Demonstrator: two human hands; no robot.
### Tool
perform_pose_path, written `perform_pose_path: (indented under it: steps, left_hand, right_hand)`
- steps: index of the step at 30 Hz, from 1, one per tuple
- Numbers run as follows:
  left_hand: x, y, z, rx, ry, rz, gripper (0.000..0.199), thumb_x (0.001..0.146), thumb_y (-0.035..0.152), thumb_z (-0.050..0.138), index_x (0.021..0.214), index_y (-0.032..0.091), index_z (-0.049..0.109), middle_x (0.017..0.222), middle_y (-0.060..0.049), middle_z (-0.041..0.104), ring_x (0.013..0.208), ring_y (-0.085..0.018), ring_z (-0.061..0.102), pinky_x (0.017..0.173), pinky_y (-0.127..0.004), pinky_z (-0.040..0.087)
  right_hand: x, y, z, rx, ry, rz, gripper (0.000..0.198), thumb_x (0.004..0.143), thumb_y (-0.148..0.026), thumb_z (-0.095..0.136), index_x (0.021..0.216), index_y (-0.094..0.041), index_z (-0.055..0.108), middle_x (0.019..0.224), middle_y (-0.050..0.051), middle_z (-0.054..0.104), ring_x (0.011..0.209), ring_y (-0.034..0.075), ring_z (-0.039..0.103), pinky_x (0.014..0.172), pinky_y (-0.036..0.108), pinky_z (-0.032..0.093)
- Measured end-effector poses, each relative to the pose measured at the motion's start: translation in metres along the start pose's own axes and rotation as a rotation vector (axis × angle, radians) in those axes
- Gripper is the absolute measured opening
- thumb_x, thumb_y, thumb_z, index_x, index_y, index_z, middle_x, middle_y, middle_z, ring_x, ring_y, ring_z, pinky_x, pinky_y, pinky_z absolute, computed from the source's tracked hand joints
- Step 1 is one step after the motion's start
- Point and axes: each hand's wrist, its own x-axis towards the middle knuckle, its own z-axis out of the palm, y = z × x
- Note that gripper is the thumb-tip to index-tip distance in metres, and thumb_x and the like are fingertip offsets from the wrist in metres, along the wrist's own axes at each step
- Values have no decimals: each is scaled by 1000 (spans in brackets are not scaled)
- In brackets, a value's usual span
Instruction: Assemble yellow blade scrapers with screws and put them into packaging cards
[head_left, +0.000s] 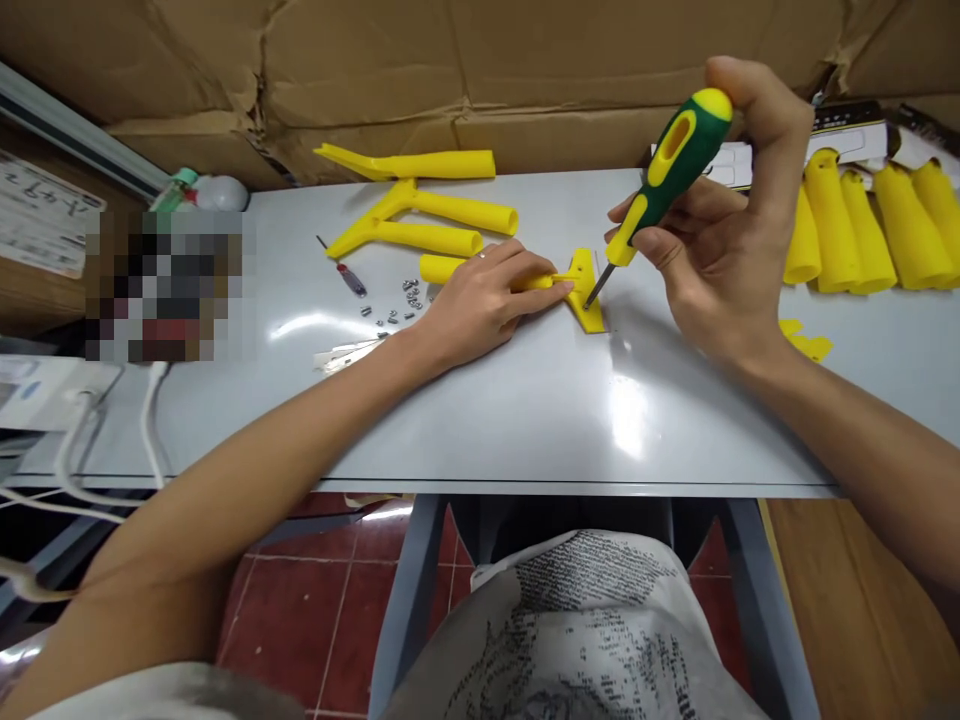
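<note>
My left hand lies over a yellow plastic scraper, its fingers closed on the handle and pressing it to the table. The scraper's wide head points right, with a thin blade edge along its far side. In my right hand is a green and yellow screwdriver, held tilted. Its metal tip touches the scraper head near a hole; whether a screw sits there is too small to tell. Left of my left hand lie several small metal screws and a stack of flat metal blades.
More yellow scraper handles lie at the back beside a small screwdriver. Several yellow handles stand at the right near packaging. Yellow pieces lie behind my right wrist. White cables and a power strip are at the left.
</note>
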Motion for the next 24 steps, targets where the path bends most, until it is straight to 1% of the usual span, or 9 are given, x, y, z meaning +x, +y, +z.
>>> perform_pose_path:
  steps: [3,8,12,15,17,19,21,23,24]
  left_hand:
    - [0,-1,0,-20,-25,-17,40,117,19,51,149,32,71,133,-8,74,113,-25,67,86,-39,53]
    - [0,-1,-1,-19,-55,-20,43,118,20,50,153,34,69,137,-7,74,116,-26,67,86,-39,54]
    - [3,3,-2,-15,-94,-65,43,119,20,45,152,32,70,141,-7,77,120,-26,67,90,-41,56]
    - [7,7,-2,-3,-103,-78,42,119,21,44,152,29,69,138,-8,80,121,-27,68,93,-43,58]
    - [9,8,-2,3,-113,-85,42,119,20,44,153,27,69,137,-9,80,122,-27,68,97,-44,59]
    - [10,9,-2,3,-122,-94,42,119,19,43,152,26,69,136,-10,80,124,-27,67,100,-45,59]
    - [10,10,-3,4,-129,-103,42,120,20,42,152,25,68,137,-11,79,126,-27,67,101,-45,59]
    - [10,10,-3,9,-130,-101,42,120,21,41,152,24,68,137,-11,78,126,-27,68,100,-44,59]
    - [10,10,-3,12,-127,-95,42,120,21,41,151,23,68,136,-12,78,126,-27,68,100,-44,59]
  right_hand:
    - [2,2,-3,-4,-2,9,72,97,-71,70,160,-59,39,179,-10,38,128,27,76,109,47,74]
    - [7,-2,-8,48,-101,-17,88,87,-86,78,161,-56,41,178,-7,38,110,22,80,101,48,76]
    - [7,-13,-9,17,-108,56,85,86,-93,72,158,-58,43,178,-9,36,118,26,82,101,52,77]
    - [12,0,-5,51,-113,-70,88,83,-92,76,158,-61,42,173,-7,38,113,26,83,92,51,80]
    - [19,17,-2,85,-116,-206,101,74,-96,81,160,-59,43,166,-2,41,100,22,83,81,46,80]
    - [26,30,1,122,-84,-347,115,63,-102,84,161,-54,46,156,1,44,83,15,79,68,40,77]
    - [27,30,1,141,-36,-420,117,61,-103,83,160,-51,49,150,1,47,73,9,73,57,33,70]
    - [22,18,-1,97,-11,-359,107,69,-99,83,159,-52,50,150,0,50,74,8,70,57,31,66]
    - [19,10,-3,27,-36,-260,101,74,-94,86,159,-54,49,157,-1,47,82,10,73,65,34,69]
